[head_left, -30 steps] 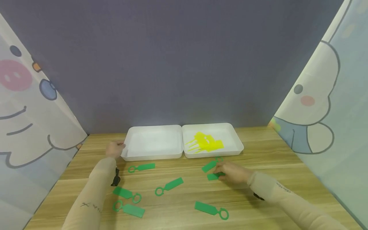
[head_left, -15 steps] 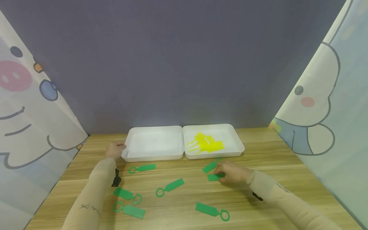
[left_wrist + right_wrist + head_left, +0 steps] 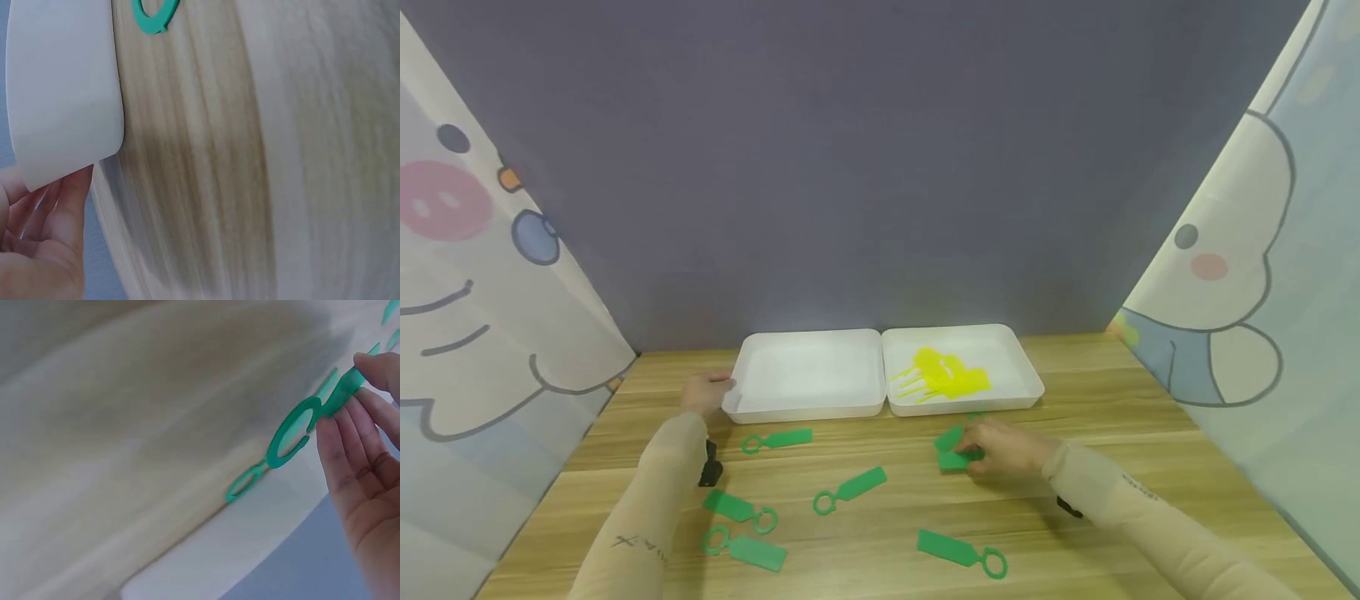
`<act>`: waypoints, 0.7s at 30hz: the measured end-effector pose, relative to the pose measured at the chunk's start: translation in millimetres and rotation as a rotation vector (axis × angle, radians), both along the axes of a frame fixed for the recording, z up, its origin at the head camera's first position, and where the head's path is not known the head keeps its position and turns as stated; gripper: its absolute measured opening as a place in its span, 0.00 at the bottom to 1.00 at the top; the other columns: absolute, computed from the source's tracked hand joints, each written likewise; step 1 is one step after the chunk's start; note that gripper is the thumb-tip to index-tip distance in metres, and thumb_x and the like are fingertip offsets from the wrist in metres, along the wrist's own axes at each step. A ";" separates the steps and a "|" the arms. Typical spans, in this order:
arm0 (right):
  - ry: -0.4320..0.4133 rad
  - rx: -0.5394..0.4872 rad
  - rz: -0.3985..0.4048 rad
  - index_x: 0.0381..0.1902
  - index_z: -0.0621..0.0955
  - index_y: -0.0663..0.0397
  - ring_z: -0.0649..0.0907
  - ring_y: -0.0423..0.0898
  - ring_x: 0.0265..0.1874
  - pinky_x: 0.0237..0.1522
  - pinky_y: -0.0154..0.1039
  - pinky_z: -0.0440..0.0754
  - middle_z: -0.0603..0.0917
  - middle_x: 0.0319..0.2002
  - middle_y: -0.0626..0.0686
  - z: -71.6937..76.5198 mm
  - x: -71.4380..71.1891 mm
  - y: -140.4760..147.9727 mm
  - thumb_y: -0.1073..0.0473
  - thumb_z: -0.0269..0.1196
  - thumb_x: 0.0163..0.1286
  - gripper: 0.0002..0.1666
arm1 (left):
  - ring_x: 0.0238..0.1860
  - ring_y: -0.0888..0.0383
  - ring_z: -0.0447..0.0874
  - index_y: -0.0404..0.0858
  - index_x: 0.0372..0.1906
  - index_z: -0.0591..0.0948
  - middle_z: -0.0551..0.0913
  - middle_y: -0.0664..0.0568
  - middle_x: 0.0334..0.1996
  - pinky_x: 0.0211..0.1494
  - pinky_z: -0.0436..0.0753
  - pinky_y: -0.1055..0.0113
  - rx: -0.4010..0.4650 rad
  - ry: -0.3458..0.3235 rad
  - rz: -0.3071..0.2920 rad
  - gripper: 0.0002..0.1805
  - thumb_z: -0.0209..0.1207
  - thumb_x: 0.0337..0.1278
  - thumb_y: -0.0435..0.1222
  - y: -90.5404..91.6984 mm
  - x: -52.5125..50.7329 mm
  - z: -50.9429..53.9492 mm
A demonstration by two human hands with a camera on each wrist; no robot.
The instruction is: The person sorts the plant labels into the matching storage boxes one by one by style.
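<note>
My right hand [image 3: 1006, 448] pinches a green ring-ended tag [image 3: 955, 461] between thumb and fingers; in the right wrist view that tag [image 3: 342, 392] is tilted, its ring pointing away from the hand [image 3: 369, 456]. Just behind it lies another green tag [image 3: 949, 437], partly hidden by the fingers. My left hand [image 3: 706, 393] grips the left end of the left white tray [image 3: 805, 412]. In the left wrist view the thumb and fingers [image 3: 44, 237] are round the tray's corner [image 3: 69, 137].
The right white tray [image 3: 970, 406] adjoins the left one and holds a pile of yellow pieces [image 3: 951, 377]. Several green tags are spread over the wooden table [image 3: 850, 550], among them one [image 3: 850, 489] near the middle and one [image 3: 947, 547] at the front right. A dark panel [image 3: 880, 167] stands behind.
In the head view the whole scene has shifted slightly right. The tag at my right hand has moved slightly left relative to the tag behind it. My left hand stays at the tray.
</note>
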State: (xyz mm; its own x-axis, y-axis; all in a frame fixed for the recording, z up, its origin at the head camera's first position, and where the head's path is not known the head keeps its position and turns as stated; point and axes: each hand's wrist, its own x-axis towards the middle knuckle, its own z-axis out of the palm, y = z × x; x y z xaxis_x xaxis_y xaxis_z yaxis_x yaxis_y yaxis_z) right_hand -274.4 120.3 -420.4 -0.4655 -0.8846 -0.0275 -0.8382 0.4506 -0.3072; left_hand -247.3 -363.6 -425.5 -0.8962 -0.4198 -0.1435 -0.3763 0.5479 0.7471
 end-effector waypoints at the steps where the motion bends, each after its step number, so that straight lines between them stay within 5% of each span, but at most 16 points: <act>1: 0.002 -0.004 0.007 0.41 0.84 0.57 0.67 0.32 0.24 0.26 0.24 0.70 0.76 0.27 0.42 2.1 -0.6 -2.5 0.61 0.66 0.54 0.15 | 0.51 0.42 0.74 0.29 0.56 0.73 0.71 0.31 0.57 0.36 0.74 0.71 -0.005 0.003 0.002 0.23 0.50 0.61 0.40 0.2 0.5 0.3; 14: 0.015 -0.042 0.047 0.40 0.85 0.55 0.67 0.33 0.23 0.27 0.26 0.70 0.77 0.25 0.45 33.5 -18.1 -40.5 0.61 0.68 0.54 0.13 | 0.54 0.38 0.72 0.29 0.53 0.75 0.72 0.33 0.56 0.51 0.75 0.54 -0.022 0.010 0.025 0.21 0.51 0.60 0.39 4.8 2.0 -0.3; 21: 0.003 -0.032 0.059 0.37 0.84 0.58 0.70 0.36 0.25 0.28 0.28 0.72 0.78 0.27 0.47 51.1 -31.7 -67.0 0.65 0.67 0.54 0.10 | 0.52 0.40 0.73 0.29 0.54 0.74 0.72 0.32 0.56 0.45 0.77 0.60 -0.001 0.018 0.036 0.21 0.50 0.62 0.38 11.4 5.9 6.0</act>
